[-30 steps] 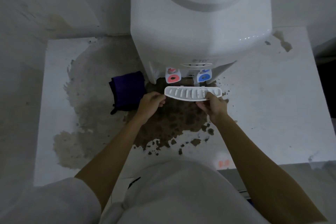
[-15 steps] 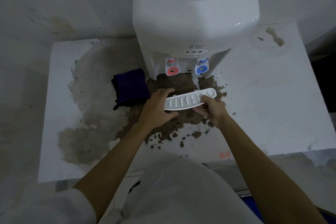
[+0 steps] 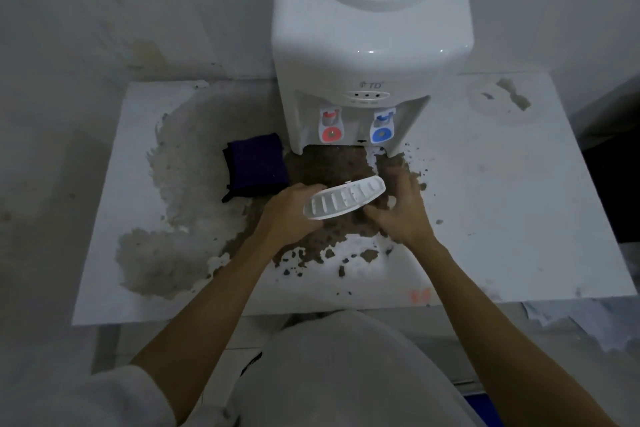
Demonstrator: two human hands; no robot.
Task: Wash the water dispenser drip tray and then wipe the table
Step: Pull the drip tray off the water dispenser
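Observation:
The white slotted drip tray is off the water dispenser and tilted, its right end raised, above the table. My left hand grips the tray's left end from below. My right hand is just right of the tray with fingers spread, close to its lower edge; whether it touches the tray I cannot tell. A folded dark purple cloth lies on the table left of the dispenser's base. Brown dirty patches spread over the table under and around my hands.
The dispenser stands at the back of the table against the wall, with a red tap and a blue tap. A greyish stain covers the table's left part. The front table edge runs just before my body.
The tray has come away from the dispenser toward me and tilted. My left hand moved under its left end. My right hand loosened and spread its fingers beside the tray.

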